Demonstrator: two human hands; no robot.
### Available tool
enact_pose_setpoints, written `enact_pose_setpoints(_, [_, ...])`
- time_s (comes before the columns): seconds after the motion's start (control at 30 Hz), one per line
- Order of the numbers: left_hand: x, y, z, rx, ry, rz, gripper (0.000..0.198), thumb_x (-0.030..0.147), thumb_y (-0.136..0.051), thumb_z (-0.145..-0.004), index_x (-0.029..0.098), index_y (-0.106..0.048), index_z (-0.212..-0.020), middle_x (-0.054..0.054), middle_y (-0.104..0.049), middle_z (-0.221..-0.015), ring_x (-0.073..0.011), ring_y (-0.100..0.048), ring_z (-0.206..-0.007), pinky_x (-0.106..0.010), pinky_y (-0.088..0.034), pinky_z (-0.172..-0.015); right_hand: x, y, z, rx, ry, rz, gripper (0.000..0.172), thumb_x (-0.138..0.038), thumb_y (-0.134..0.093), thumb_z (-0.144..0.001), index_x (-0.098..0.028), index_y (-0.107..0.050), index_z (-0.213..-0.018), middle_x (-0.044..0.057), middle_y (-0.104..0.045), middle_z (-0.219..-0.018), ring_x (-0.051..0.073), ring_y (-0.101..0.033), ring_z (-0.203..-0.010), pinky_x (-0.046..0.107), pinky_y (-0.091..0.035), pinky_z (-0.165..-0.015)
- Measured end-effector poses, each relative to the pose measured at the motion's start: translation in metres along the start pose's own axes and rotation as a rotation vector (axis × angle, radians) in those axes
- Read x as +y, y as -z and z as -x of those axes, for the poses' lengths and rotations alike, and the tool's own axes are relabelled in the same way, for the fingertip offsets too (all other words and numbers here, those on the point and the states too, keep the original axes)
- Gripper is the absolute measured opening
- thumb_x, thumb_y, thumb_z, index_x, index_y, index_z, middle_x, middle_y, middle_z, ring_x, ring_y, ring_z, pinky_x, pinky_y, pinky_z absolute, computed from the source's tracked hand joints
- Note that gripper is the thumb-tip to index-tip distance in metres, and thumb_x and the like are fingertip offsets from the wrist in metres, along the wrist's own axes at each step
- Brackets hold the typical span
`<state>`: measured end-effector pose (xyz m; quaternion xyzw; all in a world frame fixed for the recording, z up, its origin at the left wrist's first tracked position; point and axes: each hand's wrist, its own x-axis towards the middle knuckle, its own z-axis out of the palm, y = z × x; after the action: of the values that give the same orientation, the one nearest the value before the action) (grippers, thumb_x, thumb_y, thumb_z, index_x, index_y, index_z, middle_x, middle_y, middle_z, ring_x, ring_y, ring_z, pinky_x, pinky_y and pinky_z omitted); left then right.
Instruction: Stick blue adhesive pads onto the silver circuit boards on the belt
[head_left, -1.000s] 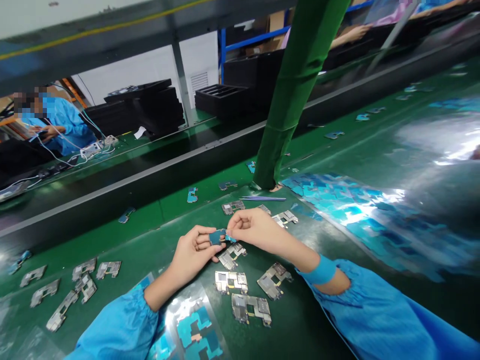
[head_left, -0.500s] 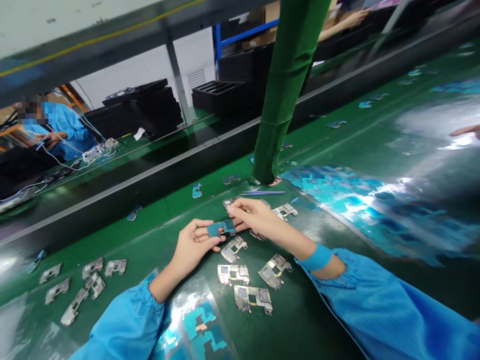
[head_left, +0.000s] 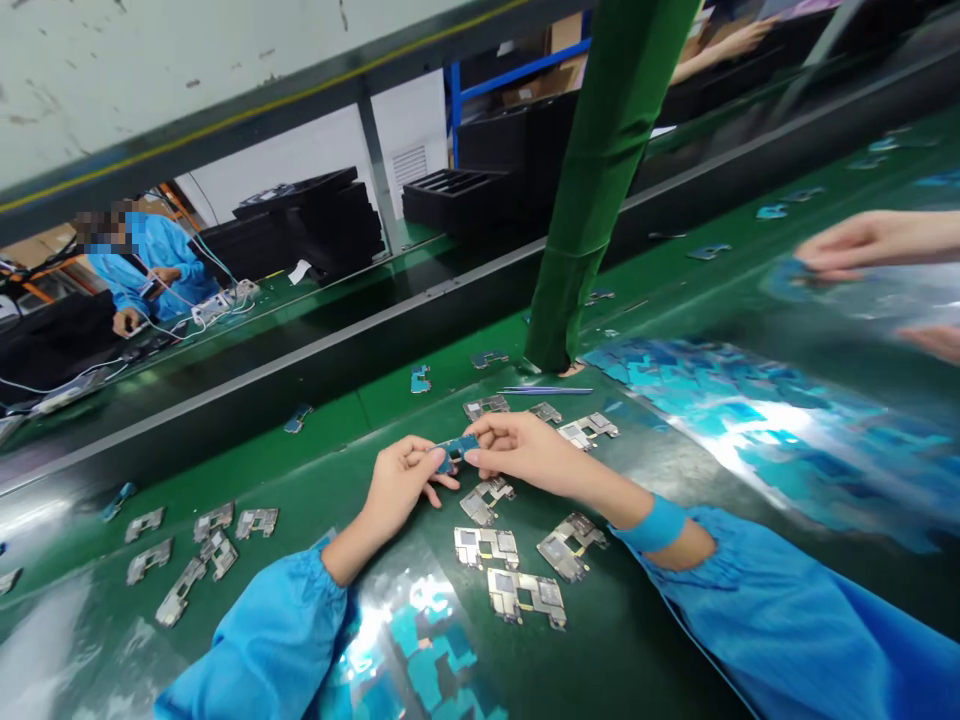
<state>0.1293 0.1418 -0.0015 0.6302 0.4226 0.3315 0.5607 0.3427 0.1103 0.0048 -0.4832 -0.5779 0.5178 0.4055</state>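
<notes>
My left hand (head_left: 405,485) and my right hand (head_left: 517,450) both pinch a small circuit board with blue film (head_left: 456,452), one at each end, above the green mat (head_left: 360,420). The board is tilted, and my fingers hide part of it. Just below my right hand lies a metal-shielded circuit board (head_left: 487,500). Several similar boards, such as one (head_left: 486,548), lie nearer me. Fine tweezers (head_left: 547,391) rest beyond my right hand.
A transparent sheet with blue film pieces (head_left: 750,430) lies to the right, and another (head_left: 420,640) lies under my left forearm. A co-worker's hand (head_left: 877,240) reaches in at the right. A green-wrapped pole (head_left: 600,180) rises behind the mat. Several more boards (head_left: 214,520) lie at left.
The view has swung, shifting the scene rightward. The board has turned more edge-on between my fingers. A co-worker's hand has reached further in from the right.
</notes>
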Motion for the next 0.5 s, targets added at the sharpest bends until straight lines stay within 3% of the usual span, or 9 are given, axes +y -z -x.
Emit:
enact_pose_setpoints(0.13, [0.005,0.034,-0.026,0.222,-0.066,-0.203,0.044,0.059,-0.056,-0.092,0.015,-0.060,-0.088,-0.011,-0.077,-0.083,-0.0151,-0.068,-0.054,-0.020,-0.041,-0.041,-0.005,-0.003,0.004,0.127,0.037,0.142,0.047,-0.045,-0.075,-0.081,-0.019,-0.066,-0.119,0.008,-0.072,-0.102,0.018,-0.069,-0.076,0.032,-0.056,-0.067])
enact_pose_setpoints(0.2, [0.008,0.059,-0.039,0.328,-0.089,-0.349,0.036,0.050,-0.054,-0.096,0.016,-0.061,-0.086,-0.009,-0.077,-0.081,-0.0143,-0.066,-0.054,-0.022,-0.044,-0.048,-0.014,-0.010,0.011,0.104,0.067,0.220,0.035,-0.043,-0.075,-0.083,-0.020,-0.071,-0.109,0.008,-0.073,-0.101,0.018,-0.068,-0.076,0.032,-0.055,-0.066])
enact_pose_setpoints(0.27, [0.010,0.080,-0.046,0.396,-0.090,-0.518,0.024,0.040,-0.061,-0.093,0.017,-0.063,-0.086,-0.010,-0.077,-0.082,-0.0195,-0.071,-0.067,-0.026,-0.049,-0.060,-0.022,-0.023,0.019,0.002,0.105,0.264,0.020,-0.040,-0.074,-0.085,-0.022,-0.076,-0.092,0.005,-0.074,-0.091,0.018,-0.068,-0.073,0.032,-0.055,-0.067])
enact_pose_setpoints(0.33, [0.012,0.095,-0.047,0.452,-0.081,-0.683,0.016,0.031,-0.067,-0.090,0.016,-0.067,-0.095,-0.014,-0.077,-0.099,-0.0275,-0.073,-0.091,-0.031,-0.052,-0.075,-0.026,-0.039,0.027,-0.161,0.222,0.324,0.016,-0.036,-0.072,-0.088,-0.023,-0.079,-0.093,0.005,-0.077,-0.093,0.020,-0.071,-0.082,0.034,-0.056,-0.076])
enact_pose_setpoints(0.43, [0.023,0.100,-0.042,0.507,-0.081,-0.860,0.031,0.031,-0.066,-0.091,0.016,-0.065,-0.118,-0.020,-0.064,-0.134,-0.0359,-0.063,-0.121,-0.038,-0.049,-0.093,-0.023,-0.062,0.036,-0.406,0.491,0.537,0.035,-0.034,-0.076,-0.089,-0.023,-0.074,-0.121,0.009,-0.075,-0.121,0.030,-0.062,-0.121,0.046,-0.047,-0.106])
enact_pose_setpoints(0.5, [0.039,0.095,-0.035,0.512,-0.113,-0.938,0.038,0.037,-0.061,-0.095,0.017,-0.062,-0.127,-0.019,-0.063,-0.136,-0.0361,-0.061,-0.125,-0.040,-0.047,-0.097,-0.018,-0.072,0.040,-0.489,0.594,0.710,0.052,-0.036,-0.079,-0.087,-0.023,-0.066,-0.135,0.011,-0.071,-0.130,0.035,-0.053,-0.133,0.061,-0.030,-0.117])
